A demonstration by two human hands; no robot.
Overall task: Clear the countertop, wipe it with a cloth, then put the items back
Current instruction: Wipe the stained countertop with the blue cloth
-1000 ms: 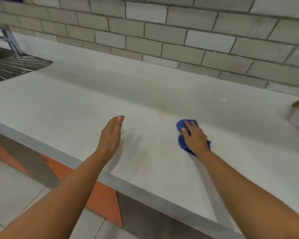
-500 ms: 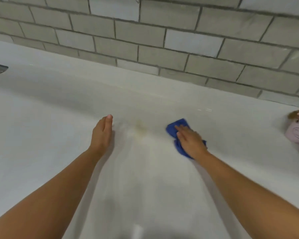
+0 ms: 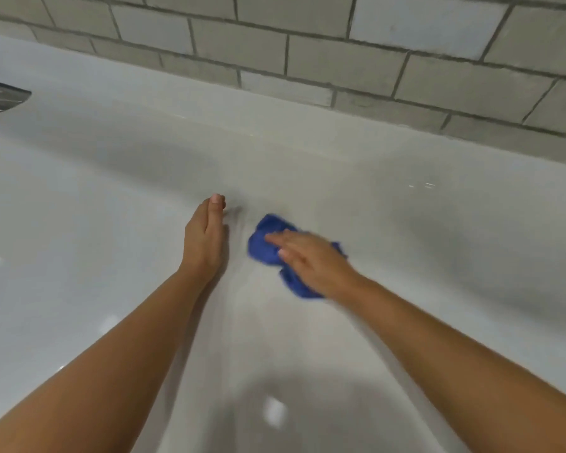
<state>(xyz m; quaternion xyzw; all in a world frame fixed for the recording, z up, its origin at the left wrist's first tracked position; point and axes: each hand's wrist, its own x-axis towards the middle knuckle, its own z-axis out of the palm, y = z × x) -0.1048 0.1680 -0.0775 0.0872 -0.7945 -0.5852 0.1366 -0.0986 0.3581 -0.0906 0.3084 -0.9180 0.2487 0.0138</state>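
The countertop fills most of the view: a pale, grey-white, glossy slab running from left to right, with soft shadows and a few small bright reflections on it. Its front edge is out of view. Along its back edge rises the tiled wall, grey rectangular tiles laid brick-fashion with darker joints.

Two bare forearms reach in from the bottom corners of the view. The left forearm comes up from the lower left and the right forearm from the lower right, converging toward the middle of the countertop.

At the far left edge of the countertop, a ribbed metal sink drainer shows as a small wedge cut off by the frame.

The left hand is set on its little-finger side, thumb uppermost, fingers straight and held together, pointing toward the back edge. It holds nothing. It looks to rest on the surface, though the contact itself cannot be seen.

The right hand lies palm down, fingers straight and slightly spread, pressing flat on the cloth; it is blurred.

The cloth is blue and crumpled, on the countertop about midway along its visible length and well apart from the back edge. It sits just beside the left hand, without touching it. Most of it is under the right palm and fingers, with folds showing at the fingertips and below the wrist.
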